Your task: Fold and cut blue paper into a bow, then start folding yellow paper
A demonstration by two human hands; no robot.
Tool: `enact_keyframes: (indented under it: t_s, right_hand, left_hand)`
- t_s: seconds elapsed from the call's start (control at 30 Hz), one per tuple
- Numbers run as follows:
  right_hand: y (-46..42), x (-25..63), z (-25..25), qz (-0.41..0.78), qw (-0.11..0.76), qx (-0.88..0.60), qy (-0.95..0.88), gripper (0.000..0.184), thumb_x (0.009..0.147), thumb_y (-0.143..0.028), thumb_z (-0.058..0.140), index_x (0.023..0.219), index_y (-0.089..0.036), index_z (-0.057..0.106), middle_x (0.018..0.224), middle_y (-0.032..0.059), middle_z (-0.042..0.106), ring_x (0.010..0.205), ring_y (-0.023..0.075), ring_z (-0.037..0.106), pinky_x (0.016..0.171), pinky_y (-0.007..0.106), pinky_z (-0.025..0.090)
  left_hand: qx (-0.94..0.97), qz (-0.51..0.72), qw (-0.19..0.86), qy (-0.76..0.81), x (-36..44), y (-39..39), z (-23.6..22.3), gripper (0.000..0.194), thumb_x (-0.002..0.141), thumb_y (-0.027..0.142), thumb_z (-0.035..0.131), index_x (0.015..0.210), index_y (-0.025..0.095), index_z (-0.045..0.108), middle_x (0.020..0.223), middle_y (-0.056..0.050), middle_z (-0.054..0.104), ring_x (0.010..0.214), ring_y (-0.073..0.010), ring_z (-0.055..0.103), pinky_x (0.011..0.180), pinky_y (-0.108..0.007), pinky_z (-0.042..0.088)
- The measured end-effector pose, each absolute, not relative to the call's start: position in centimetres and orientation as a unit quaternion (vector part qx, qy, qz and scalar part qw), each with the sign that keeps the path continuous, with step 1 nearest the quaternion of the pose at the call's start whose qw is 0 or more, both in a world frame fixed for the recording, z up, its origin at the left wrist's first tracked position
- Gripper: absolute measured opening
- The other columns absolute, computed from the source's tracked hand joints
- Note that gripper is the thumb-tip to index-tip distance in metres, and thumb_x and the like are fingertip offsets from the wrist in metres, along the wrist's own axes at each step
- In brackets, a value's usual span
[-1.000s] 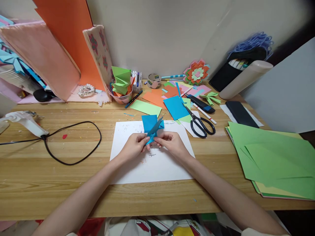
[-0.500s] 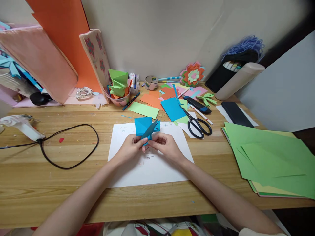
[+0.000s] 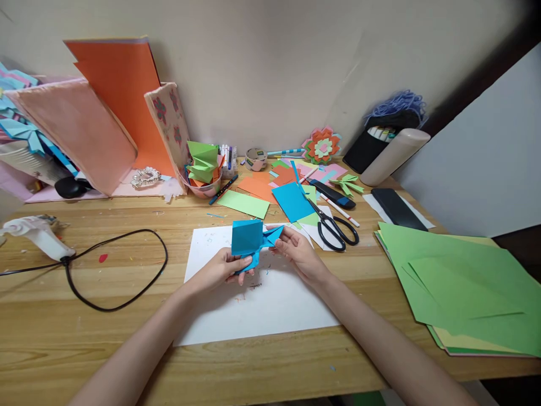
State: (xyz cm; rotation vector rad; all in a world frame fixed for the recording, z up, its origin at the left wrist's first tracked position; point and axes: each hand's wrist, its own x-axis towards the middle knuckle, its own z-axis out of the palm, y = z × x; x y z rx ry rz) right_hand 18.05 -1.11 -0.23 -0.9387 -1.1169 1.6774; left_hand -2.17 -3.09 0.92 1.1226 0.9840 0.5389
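Observation:
A folded blue paper piece (image 3: 249, 239) is held between both hands above a white sheet (image 3: 270, 304) on the wooden desk. My left hand (image 3: 222, 268) grips its lower end from the left. My right hand (image 3: 298, 251) pinches a pointed flap at its right side. A square blue panel of the piece stands up facing me.
Black scissors (image 3: 336, 228) lie right of the sheet, beside a blue paper square (image 3: 291, 200) and green and orange scraps. A stack of green sheets (image 3: 465, 282) fills the right side. A glue gun (image 3: 36, 234) with a black looped cord (image 3: 118, 270) lies at the left.
The blue piece has been opened out: the slanted flap is now spread, with a square panel upright. My right hand moved to the right, to the flap's tip. The view tilted up slightly.

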Motion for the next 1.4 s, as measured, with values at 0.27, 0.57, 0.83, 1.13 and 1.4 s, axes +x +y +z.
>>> enact_keyframes:
  t_s: [0.27,0.57,0.83,1.13,1.4]
  right_hand:
    - [-1.0,18.2,-0.7,0.633,0.405,-0.412,-0.515,0.04,0.061,-0.032,0.076,0.095,-0.021,0.059,0.088,0.0025,0.064,0.075,0.0145,0.061,0.07,0.028,0.05]
    - [-2.3,17.3,0.3,0.48,0.424,-0.459,-0.615,0.025,0.072,-0.036,0.067,0.091,-0.021,0.061,0.096,0.0046,0.062,0.093,0.019,0.057,0.083,0.032,0.044]
    - [-2.5,17.3,0.4,0.479,0.433,-0.481,-0.593,0.018,0.074,-0.034,0.065,0.066,-0.018,0.059,0.067,0.0004,0.059,0.064,0.0138,0.052,0.06,0.025,0.042]
    - [-2.8,16.9,0.4,0.466,0.425,-0.491,-0.601,0.016,0.075,-0.032,0.063,0.07,-0.017,0.063,0.07,0.0025,0.064,0.068,0.0151,0.057,0.063,0.026,0.045]
    - [-2.1,17.8,2.2,0.401,0.369,-0.455,-0.704,0.011,0.079,-0.028,0.059,0.075,-0.018,0.061,0.07,0.0,0.062,0.066,0.0123,0.055,0.059,0.023,0.042]
  left_hand:
    - [0.54,0.326,0.6,0.493,-1.5,-3.4,1.2,0.035,0.071,0.046,0.064,0.085,0.014,0.063,0.078,-0.005,0.065,0.069,-0.0169,0.057,0.063,-0.026,0.043]
    - [0.571,0.335,0.541,0.519,-1.3,-3.6,1.2,0.037,0.076,0.046,0.057,0.061,0.013,0.06,0.062,-0.002,0.057,0.058,-0.0118,0.047,0.054,-0.022,0.035]
    - [0.609,0.354,0.485,0.518,-1.4,-3.5,1.4,0.027,0.075,0.042,0.06,0.079,0.017,0.07,0.082,-0.005,0.067,0.079,-0.0195,0.058,0.075,-0.027,0.043]
    - [0.603,0.372,0.427,0.562,-1.4,-3.3,1.2,0.029,0.074,0.04,0.06,0.057,0.017,0.065,0.058,0.001,0.066,0.07,-0.0187,0.063,0.092,-0.034,0.042]
    - [0.732,0.316,0.345,0.496,-1.0,-2.8,1.6,0.027,0.078,0.037,0.056,0.064,0.018,0.07,0.059,0.005,0.067,0.059,-0.0119,0.056,0.106,-0.04,0.032]
